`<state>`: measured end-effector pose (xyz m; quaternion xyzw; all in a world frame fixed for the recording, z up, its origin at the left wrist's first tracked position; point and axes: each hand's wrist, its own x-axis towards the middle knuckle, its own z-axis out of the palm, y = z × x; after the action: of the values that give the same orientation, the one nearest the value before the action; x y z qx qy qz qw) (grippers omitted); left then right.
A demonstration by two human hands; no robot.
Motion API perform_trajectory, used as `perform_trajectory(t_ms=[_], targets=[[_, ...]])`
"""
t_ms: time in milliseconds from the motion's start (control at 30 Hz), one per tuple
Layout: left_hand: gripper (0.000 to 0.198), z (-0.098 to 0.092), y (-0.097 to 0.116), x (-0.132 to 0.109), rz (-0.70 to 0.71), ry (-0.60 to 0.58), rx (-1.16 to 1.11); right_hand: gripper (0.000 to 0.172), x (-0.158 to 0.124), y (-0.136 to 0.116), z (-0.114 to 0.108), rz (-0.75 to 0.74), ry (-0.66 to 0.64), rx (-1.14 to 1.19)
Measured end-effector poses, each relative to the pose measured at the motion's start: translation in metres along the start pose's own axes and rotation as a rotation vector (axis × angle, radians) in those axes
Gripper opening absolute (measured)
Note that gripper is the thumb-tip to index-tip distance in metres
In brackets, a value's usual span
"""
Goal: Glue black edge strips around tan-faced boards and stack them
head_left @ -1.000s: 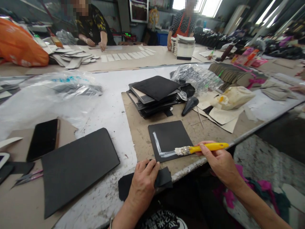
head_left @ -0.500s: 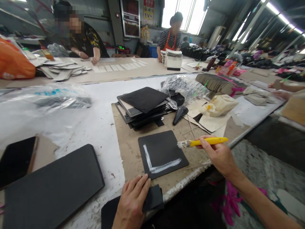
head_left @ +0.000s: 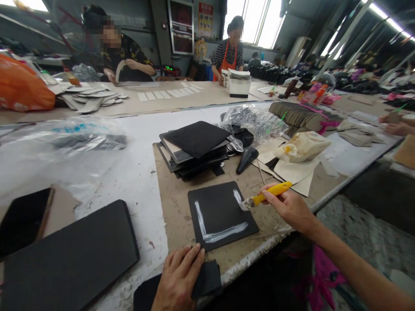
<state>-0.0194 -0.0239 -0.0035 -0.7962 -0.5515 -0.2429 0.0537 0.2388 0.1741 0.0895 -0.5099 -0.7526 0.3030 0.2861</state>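
Observation:
My right hand (head_left: 292, 211) grips a yellow-handled brush (head_left: 272, 192), its white-coated bristles touching the right side of a square black panel (head_left: 220, 211). White paste strokes run along the panel's left and near edges, and a short one lies under the bristles at the right. My left hand (head_left: 180, 272) is flat with fingers stretched out, fingertips at the panel's near-left corner. Beneath that palm are smaller black pieces (head_left: 207, 278) at the table's edge. Behind the panel stands a stack of black panels (head_left: 197, 138).
A large black board (head_left: 71, 255) and a phone (head_left: 24, 218) lie at left. Past the stack are a clear plastic bag (head_left: 249, 119), a dark cone-shaped object (head_left: 247, 160) and a stained cream container (head_left: 301, 147). Two people work across the table.
The brush has come down onto the panel's right side, leaving a new white stroke there. My left hand has stayed at the corner. The person at far left has lifted a pale strip.

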Motion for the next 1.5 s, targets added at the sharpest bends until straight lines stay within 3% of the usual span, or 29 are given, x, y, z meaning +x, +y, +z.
perform_trajectory(t_ms=[200,400,500,733,867,1000,1100,1233,1367,1500], targets=[[0.062,-0.001,0.004,0.002,-0.069,0.002,-0.049,0.028,0.004,-0.003,0.007,-0.085,0.044,-0.071],[0.068,-0.002,0.008,0.004,-0.110,0.057,-0.102,0.031,-0.043,0.000,-0.003,0.008,-0.038,-0.076],[0.068,-0.002,0.007,0.003,-0.118,0.011,-0.112,0.030,-0.059,-0.003,-0.009,0.033,-0.044,-0.067],[0.064,-0.006,0.008,0.004,-0.101,-0.013,-0.069,0.028,-0.061,-0.009,-0.010,0.041,0.042,-0.062],[0.062,-0.007,0.009,0.006,-0.082,0.041,-0.058,0.029,-0.065,-0.011,-0.010,0.036,0.022,-0.072],[0.057,-0.012,0.010,0.008,-0.060,0.051,-0.056,0.032,-0.071,-0.029,-0.007,0.092,0.057,0.031],[0.054,-0.016,0.011,0.008,-0.077,0.004,-0.053,0.033,-0.070,-0.049,0.009,0.071,0.074,0.156],[0.052,-0.017,0.013,0.005,-0.115,-0.017,-0.061,0.030,-0.060,-0.068,0.048,0.005,-0.007,0.282],[0.051,-0.015,0.014,0.002,-0.125,0.012,-0.077,0.027,-0.041,-0.075,0.083,-0.067,-0.040,0.284],[0.047,-0.014,0.013,0.002,-0.118,0.040,-0.079,0.025,-0.027,-0.077,0.099,-0.115,-0.023,0.181]])
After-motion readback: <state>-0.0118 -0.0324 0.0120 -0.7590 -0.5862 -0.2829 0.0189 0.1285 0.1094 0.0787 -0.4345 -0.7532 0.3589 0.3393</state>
